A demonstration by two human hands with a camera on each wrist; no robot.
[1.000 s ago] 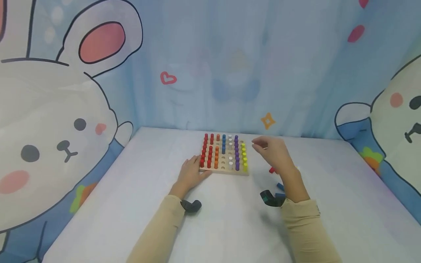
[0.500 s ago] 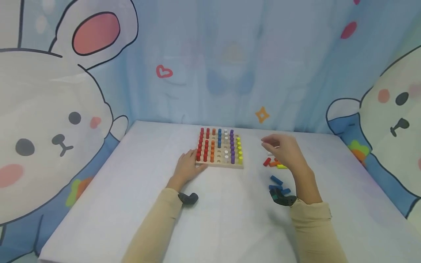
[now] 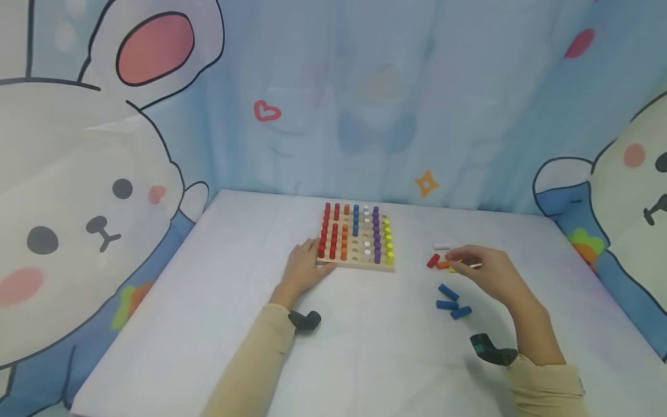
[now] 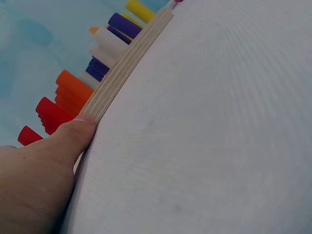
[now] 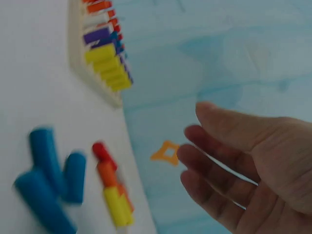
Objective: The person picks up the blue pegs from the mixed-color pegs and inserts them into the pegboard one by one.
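Note:
A wooden pegboard (image 3: 359,266) bears upright columns of red, orange, blue, white, purple and yellow pegs, with several bare holes among them. My left hand (image 3: 299,269) holds its near left corner. In the left wrist view the thumb (image 4: 73,136) lies against the board's layered edge (image 4: 122,73), while the other fingers are mostly hidden. Over the loose pegs at the right hovers my right hand (image 3: 495,275); its fingers are loosely bent, with nothing between them in the right wrist view. Below it lie a red peg (image 3: 433,260), an orange peg (image 3: 443,264) and yellow pegs (image 5: 116,207).
Three blue pegs (image 3: 447,304) lie nearer to me on the white tablecloth (image 3: 365,347). A white peg (image 3: 441,247) rests farther back. Behind the table hangs a blue curtain (image 3: 312,156) with cartoon prints.
My right hand has moved right and lower, from beside the board to over the loose pegs, which show more fully now. The left hand stays at the board's corner. The head view has shifted slightly.

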